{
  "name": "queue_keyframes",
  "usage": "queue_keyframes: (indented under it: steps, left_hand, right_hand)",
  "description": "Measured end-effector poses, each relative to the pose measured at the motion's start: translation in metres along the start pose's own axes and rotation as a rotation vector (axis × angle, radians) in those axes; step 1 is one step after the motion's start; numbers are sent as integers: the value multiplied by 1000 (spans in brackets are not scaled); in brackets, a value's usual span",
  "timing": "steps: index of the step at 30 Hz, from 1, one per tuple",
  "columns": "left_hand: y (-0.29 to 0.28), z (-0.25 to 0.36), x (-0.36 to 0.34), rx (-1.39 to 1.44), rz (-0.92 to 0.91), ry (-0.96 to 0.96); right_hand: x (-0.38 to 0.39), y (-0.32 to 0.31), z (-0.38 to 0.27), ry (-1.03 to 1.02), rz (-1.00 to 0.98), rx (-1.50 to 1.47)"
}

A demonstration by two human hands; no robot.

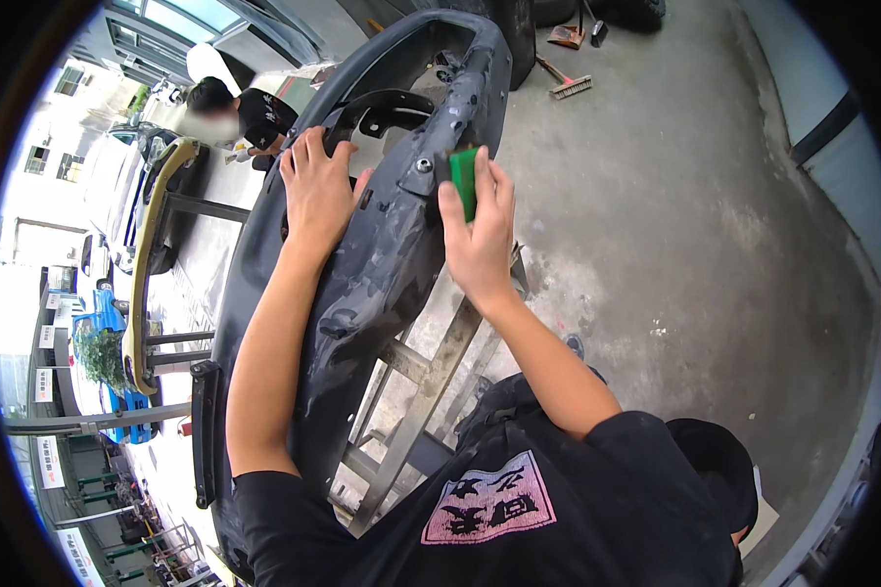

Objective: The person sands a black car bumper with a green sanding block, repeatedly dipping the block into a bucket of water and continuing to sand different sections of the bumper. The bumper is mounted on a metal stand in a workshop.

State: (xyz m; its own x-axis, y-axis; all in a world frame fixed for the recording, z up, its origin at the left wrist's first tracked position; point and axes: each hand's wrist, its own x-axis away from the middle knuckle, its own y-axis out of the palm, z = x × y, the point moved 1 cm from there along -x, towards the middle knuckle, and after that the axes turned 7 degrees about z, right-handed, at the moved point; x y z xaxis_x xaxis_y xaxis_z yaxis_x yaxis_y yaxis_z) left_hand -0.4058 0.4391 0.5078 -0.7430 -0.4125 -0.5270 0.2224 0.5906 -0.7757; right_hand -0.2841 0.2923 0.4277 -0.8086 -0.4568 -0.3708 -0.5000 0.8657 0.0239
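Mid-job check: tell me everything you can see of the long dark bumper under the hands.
The bumper is a long, curved, plastic-looking shell, dark grey to black, mottled with paler and darker patches. Its far end curves into a loop around an opening, and a round, metallic-looking fitting sits near the right edge. It runs from lower left to top, over a pale frame. The left hand rests on it, fingers spread. The right hand holds a green block at its right edge; contact is unclear.
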Motion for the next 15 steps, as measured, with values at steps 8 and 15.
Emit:
queue_keyframes:
  steps: [8,15]
  left_hand:
    - [5,-2,3,-7,39,24]
    - [3,-3,3,-37,0,13]
  right_hand:
    - [2,8,-3,-84,51,88]
    - [10,0,-4,-117,-21,109]
